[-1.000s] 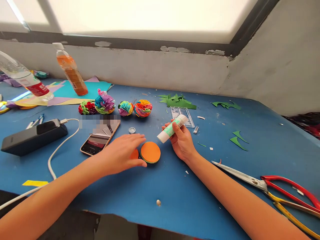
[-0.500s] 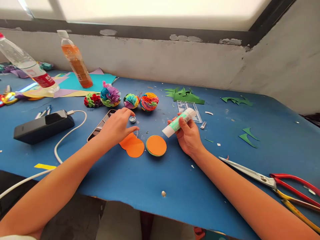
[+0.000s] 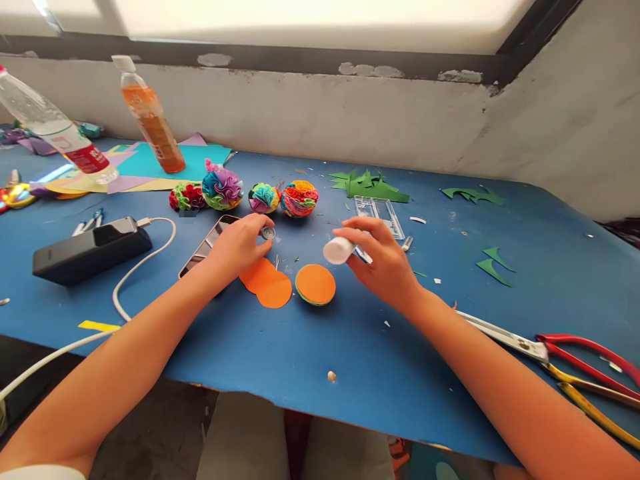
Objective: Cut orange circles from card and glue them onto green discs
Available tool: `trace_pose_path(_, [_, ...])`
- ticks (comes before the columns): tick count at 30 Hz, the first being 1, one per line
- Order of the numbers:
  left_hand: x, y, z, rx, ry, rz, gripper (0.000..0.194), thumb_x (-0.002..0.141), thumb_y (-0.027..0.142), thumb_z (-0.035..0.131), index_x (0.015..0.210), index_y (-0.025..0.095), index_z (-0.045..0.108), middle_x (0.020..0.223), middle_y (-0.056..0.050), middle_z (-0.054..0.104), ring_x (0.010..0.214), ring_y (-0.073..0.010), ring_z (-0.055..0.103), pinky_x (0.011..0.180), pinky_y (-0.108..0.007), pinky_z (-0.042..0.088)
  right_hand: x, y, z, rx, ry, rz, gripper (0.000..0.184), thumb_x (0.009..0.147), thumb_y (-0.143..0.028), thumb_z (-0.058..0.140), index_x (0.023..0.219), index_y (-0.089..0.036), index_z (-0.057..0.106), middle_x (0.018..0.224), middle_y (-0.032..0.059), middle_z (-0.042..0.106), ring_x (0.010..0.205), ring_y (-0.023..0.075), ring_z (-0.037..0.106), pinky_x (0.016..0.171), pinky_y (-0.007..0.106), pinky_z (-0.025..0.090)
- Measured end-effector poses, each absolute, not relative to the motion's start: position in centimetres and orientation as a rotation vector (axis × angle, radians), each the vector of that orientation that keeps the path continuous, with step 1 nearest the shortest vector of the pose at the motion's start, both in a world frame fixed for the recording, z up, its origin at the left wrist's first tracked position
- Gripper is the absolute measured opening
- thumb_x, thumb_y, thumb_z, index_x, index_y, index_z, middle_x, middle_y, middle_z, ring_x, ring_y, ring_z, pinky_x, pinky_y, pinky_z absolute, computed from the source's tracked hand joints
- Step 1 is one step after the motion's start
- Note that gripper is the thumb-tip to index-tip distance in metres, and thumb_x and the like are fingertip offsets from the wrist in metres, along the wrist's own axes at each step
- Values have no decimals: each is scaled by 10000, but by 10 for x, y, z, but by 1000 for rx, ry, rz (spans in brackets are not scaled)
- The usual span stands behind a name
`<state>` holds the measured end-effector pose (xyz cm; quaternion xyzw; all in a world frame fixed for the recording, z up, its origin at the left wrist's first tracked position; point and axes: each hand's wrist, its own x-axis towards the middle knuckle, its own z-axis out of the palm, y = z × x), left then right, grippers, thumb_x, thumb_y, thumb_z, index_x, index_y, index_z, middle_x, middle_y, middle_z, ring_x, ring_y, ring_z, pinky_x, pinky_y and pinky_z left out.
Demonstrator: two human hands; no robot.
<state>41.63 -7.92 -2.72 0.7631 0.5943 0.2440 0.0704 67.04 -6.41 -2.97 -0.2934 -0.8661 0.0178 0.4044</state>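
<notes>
My left hand (image 3: 240,241) has its thumb and fingertips closed round the edge of a small round cap (image 3: 269,233), which sits tilted at the table surface. My right hand (image 3: 383,260) grips a white glue stick (image 3: 339,250), with one round end facing towards me and much of the tube hidden by the fingers. Between the hands lies a stack of paper circles (image 3: 316,284), orange on top with a green edge below. More orange paper circles (image 3: 274,289) overlap just under my left hand. A phone (image 3: 207,245) is partly covered by that hand.
Several ruffled paper balls (image 3: 299,199) stand at the back, near green paper scraps (image 3: 370,185). Large scissors (image 3: 530,347) lie at right. A black power bank (image 3: 93,252) with a white cable (image 3: 117,293) and two bottles (image 3: 153,123) are at left.
My left fingers have closed on the cap, which is now tilted. My right hand has turned over, swinging the glue stick so its end points towards me.
</notes>
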Motion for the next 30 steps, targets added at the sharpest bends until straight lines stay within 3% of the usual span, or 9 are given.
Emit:
trace_pose_path(3, [414, -81, -24, 2225, 1752, 880, 293, 772, 198, 554, 1051, 132, 609, 971, -75, 665, 841, -196, 612, 769, -309, 478, 671, -62, -32, -829, -2402, -283, 311, 904, -151, 469, 1199, -211, 544, 1094, 110, 665, 1000, 239, 618, 869, 395, 445])
trace_pose_path(7, [410, -80, -22, 2158, 1767, 1001, 276, 756, 175, 559, 1023, 121, 609, 907, -68, 662, 807, -187, 612, 763, -307, 483, 662, -54, -36, -935, -2566, -406, 219, 880, -126, 496, 1072, -170, 591, 988, 99, 706, 905, 235, 646, 853, 384, 426])
trace_pose_path(12, [408, -77, -24, 2186, 1743, 1054, 266, 768, 182, 568, 1025, 122, 609, 908, -69, 657, 807, -187, 611, 746, -315, 490, 638, -43, -13, -930, -2717, -400, 176, 864, -109, 536, 990, -166, 646, 1098, 113, 676, 992, 255, 613, 932, 453, 337])
trace_pose_path(18, [407, -75, -24, 2157, 1756, 1099, 273, 750, 151, 586, 1020, 118, 614, 932, -76, 661, 813, -186, 608, 737, -318, 499, 583, -37, 9, -511, -3158, -30, 141, 808, -84, 629, 878, -189, 692, 955, 31, 665, 855, 164, 574, 631, 272, 351])
trace_pose_path(24, [405, -74, -22, 2157, 1753, 1156, 249, 759, 159, 589, 1004, 128, 618, 928, -67, 666, 779, -172, 597, 719, -309, 495, 565, -25, -2, -449, -3324, 172, 152, 777, -49, 620, 789, -186, 686, 853, -28, 637, 676, 89, 532, 513, 231, 312])
trace_pose_path(30, [405, -75, -20, 2136, 1709, 1233, 247, 752, 159, 614, 997, 130, 619, 932, -63, 673, 784, -166, 602, 718, -298, 491, 574, -31, 5, -461, -3284, -6, 194, 756, 23, 543, 767, -159, 611, 793, 8, 618, 700, 133, 501, 588, 262, 314])
